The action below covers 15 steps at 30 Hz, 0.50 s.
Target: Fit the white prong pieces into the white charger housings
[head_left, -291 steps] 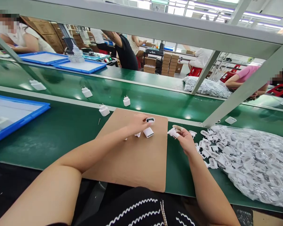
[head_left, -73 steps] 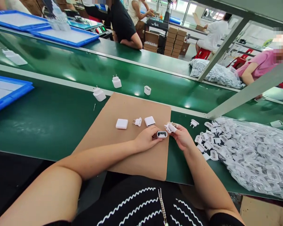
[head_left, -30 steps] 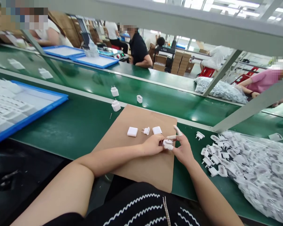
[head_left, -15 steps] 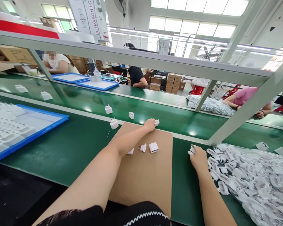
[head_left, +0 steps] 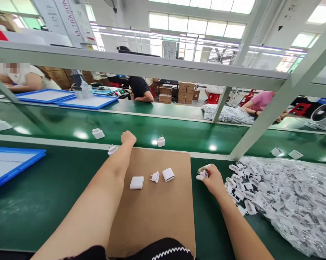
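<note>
My left hand [head_left: 128, 138] is at the green belt beyond the cardboard, its fingers curled and hidden behind its back; whatever it grips does not show. My right hand [head_left: 214, 178], with white covers on the fingertips, pinches a small white plug piece [head_left: 204, 173] whose pins point left. On the cardboard sheet [head_left: 154, 216] lie a white charger housing [head_left: 137, 183], a two-pin plug piece [head_left: 155, 177] and another housing [head_left: 168, 174] with its open end showing. A white charger [head_left: 161, 141] stands on the belt right of my left hand; another charger [head_left: 113, 150] is partly behind my left forearm.
At right a clear plastic bag [head_left: 295, 202] spills many white plug pieces. A blue-edged tray [head_left: 19, 162] lies at left. More chargers [head_left: 98, 133] sit on the belt [head_left: 184, 133]. A slanted metal post [head_left: 263, 115] and a shelf rail [head_left: 152, 68] cross ahead. Co-workers sit beyond.
My left hand has let go of the white charger on the belt and moved left. My right hand has moved away from the bag towards the cardboard with the plug piece. The view has turned right.
</note>
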Available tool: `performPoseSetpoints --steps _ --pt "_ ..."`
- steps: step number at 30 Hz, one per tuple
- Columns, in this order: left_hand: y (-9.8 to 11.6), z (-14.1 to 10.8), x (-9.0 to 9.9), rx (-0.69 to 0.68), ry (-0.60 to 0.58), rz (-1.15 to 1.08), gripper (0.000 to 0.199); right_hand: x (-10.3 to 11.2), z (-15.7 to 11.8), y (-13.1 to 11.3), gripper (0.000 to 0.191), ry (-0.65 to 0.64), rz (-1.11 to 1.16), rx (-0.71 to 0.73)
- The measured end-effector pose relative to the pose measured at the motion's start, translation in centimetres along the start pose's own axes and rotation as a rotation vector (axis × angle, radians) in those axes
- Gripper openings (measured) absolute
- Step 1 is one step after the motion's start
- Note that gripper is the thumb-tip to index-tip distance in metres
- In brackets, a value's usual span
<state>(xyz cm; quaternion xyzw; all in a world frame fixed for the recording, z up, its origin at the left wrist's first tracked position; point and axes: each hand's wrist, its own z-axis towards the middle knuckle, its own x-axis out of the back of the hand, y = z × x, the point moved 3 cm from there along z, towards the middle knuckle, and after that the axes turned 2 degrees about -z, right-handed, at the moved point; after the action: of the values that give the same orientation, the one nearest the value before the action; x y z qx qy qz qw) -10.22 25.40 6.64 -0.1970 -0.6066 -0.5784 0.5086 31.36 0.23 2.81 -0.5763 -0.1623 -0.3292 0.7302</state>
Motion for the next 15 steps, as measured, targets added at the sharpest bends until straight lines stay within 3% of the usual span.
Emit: performPoseSetpoints --steps 3,6,8,12,15 --pt "1.0 -0.5 1.0 -0.081 -0.03 -0.071 0.048 0.3 -0.3 -1.2 0.02 -0.002 -0.089 0.023" --pt "3.3 -4.0 2.1 -0.249 -0.044 -0.156 0.053 0.6 -0.6 -2.1 0.035 -0.013 -0.039 -0.022" --pt "5.0 -9.0 2.8 -0.451 -0.08 -0.314 0.059 0.9 -0.8 -2.6 0.04 0.013 -0.026 -0.026" --pt "7.0 -22.9 4.3 -0.931 -0.392 -0.593 0.048 0.8 -1.2 -3.1 0.047 0.011 0.195 -0.14" --pt "6.6 -30.3 3.8 -1.059 -0.622 -0.505 0.044 -0.2 -1.7 -3.7 0.05 -0.102 0.55 -0.261"
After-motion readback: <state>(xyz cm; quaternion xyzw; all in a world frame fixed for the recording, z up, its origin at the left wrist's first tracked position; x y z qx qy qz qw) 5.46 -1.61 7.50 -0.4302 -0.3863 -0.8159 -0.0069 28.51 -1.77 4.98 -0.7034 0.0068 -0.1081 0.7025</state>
